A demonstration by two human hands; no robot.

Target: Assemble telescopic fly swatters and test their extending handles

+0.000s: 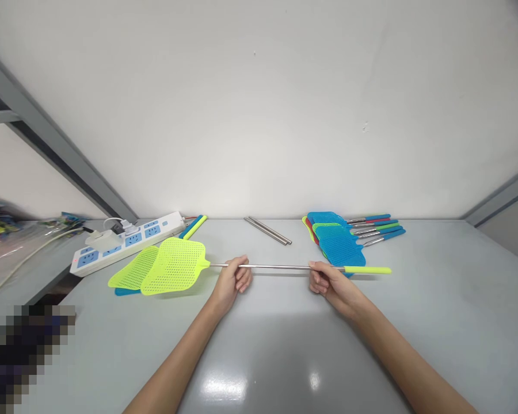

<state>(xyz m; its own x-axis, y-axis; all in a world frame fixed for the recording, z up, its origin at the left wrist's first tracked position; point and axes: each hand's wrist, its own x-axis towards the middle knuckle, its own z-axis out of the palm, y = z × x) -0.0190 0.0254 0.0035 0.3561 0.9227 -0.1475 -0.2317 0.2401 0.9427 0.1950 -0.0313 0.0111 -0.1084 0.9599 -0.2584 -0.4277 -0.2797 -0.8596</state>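
A yellow-green fly swatter point(280, 267) lies level across both my hands, its perforated head on the left and its yellow-green grip on the right. My left hand point(236, 277) pinches the metal rod a little right of the head. Farther along, my right hand point(328, 280) is closed round the rod close to the grip. Under and behind the swatter's head rest a loose yellow-green swatter head point(132, 270) and a blue swatter head point(127, 291), mostly covered.
Several assembled swatters point(339, 244) are stacked at the back right. Metal rods point(267, 231) lie near the wall. Loose blue and yellow-green grips point(195, 227) sit beside a white power strip point(127, 244) with plugs. Plastic-bagged items point(8, 236) are at far left.
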